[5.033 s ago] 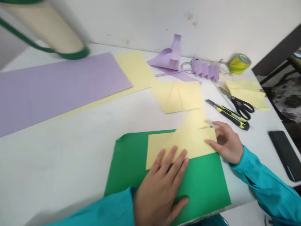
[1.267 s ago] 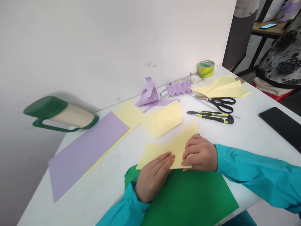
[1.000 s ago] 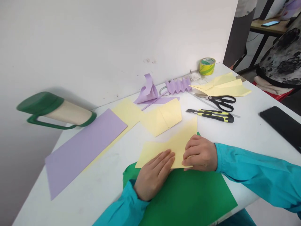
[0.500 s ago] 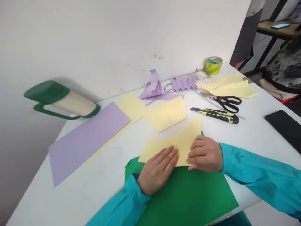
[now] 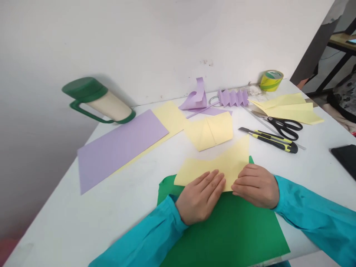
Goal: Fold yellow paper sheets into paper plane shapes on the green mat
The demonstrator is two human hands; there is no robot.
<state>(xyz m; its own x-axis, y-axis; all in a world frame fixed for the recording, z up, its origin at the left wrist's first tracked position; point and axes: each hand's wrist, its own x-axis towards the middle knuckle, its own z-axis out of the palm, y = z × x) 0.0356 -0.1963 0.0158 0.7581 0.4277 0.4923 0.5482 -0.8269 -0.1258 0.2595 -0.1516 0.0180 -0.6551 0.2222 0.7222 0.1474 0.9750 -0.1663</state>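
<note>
A folded pale yellow paper [image 5: 219, 163] lies across the top edge of a green sheet [image 5: 230, 230] at the table's near side. My left hand [image 5: 200, 196] rests flat on the yellow paper's lower edge, fingers stretched out and together. My right hand [image 5: 257, 184] sits just to its right with fingers curled down, pressing the paper's lower right part. Both arms wear teal sleeves.
A long purple sheet [image 5: 119, 146] over a yellow sheet lies at left beside a tipped green-and-cream jug [image 5: 100, 100]. Another folded yellow paper [image 5: 213, 130], purple folded pieces [image 5: 232, 97], scissors [image 5: 283, 126], a utility knife [image 5: 268, 139], tape roll [image 5: 271, 80] and a black phone [image 5: 346, 157] lie behind and right.
Both hands stay pressed on the yellow paper; five seconds ago my right hand held its right edge, and it has since moved onto the paper. The view has swung left.
</note>
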